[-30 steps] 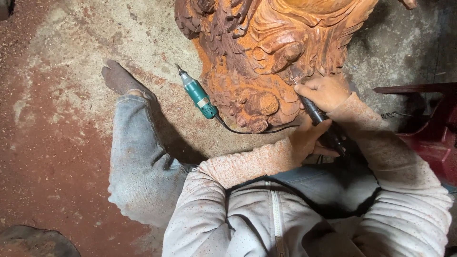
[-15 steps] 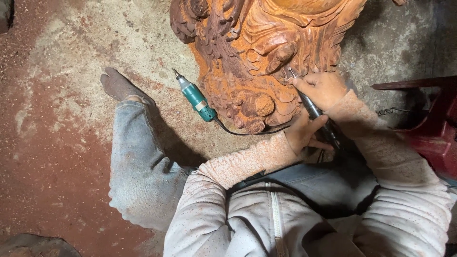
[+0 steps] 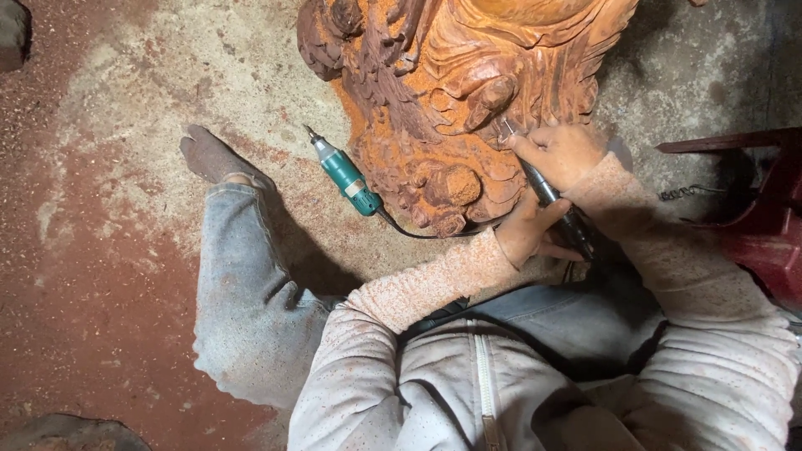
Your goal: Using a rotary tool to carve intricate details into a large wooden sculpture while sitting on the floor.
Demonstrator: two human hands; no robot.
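Two hands steady a slim black rotary carving tool (image 3: 553, 200) against the lower edge of a reddish wood carving (image 3: 468, 92) standing on the dusty floor (image 3: 134, 100).

The right hand (image 3: 561, 152) has its fingers closed round the tool near the bit, pen-fashion; the left hand (image 3: 525, 232) curls loosely about the rear of the shaft. The tool looks light, stiff and smooth, best gripped close to the tip for control; the carving seems heavy, with thin relief edges likely to chip. A teal grinder (image 3: 347, 177) lies idle just beside the carving, its black cord (image 3: 426, 235) trailing under the left wrist. A red stool (image 3: 752, 209) crowds the right elbow, and the person's outstretched leg (image 3: 242, 276) lies left.
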